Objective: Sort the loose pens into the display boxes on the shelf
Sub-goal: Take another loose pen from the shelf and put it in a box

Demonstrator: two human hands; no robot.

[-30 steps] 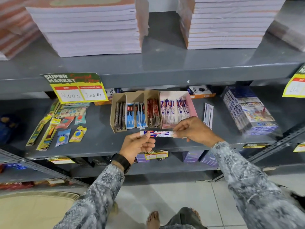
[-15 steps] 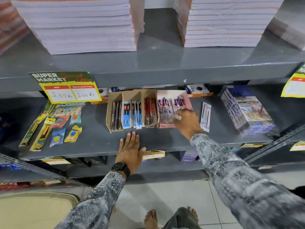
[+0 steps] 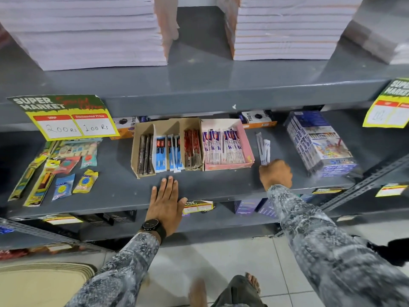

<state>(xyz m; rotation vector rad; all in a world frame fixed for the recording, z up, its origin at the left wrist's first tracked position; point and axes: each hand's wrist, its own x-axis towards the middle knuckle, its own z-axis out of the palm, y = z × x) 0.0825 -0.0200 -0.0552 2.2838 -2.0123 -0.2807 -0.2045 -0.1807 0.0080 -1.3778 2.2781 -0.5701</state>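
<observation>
A brown cardboard display box (image 3: 141, 129) on the grey middle shelf holds dark, blue-white and red pen packs in separate compartments. Touching its right side, a pink display box (image 3: 228, 166) is filled with white-purple pens. A few loose white pens (image 3: 263, 147) lie on the shelf just right of the pink box. My right hand (image 3: 276, 173) is at their near ends, fingers curled onto them. My left hand (image 3: 166, 202) lies flat on the shelf's front edge below the brown box, fingers apart and holding nothing.
A yellow price sign (image 3: 66, 117) hangs from the upper shelf lip. Tall notebook stacks (image 3: 88, 34) sit on the upper shelf. A blue wrapped pack (image 3: 321, 145) stands to the right of the loose pens. Several small stationery packets (image 3: 62, 165) lie at the left.
Both hands held one white-purple pen in front of the shelf. My right hand put it into the pink box, then moved right to the loose pens. My left hand dropped flat onto the shelf.
</observation>
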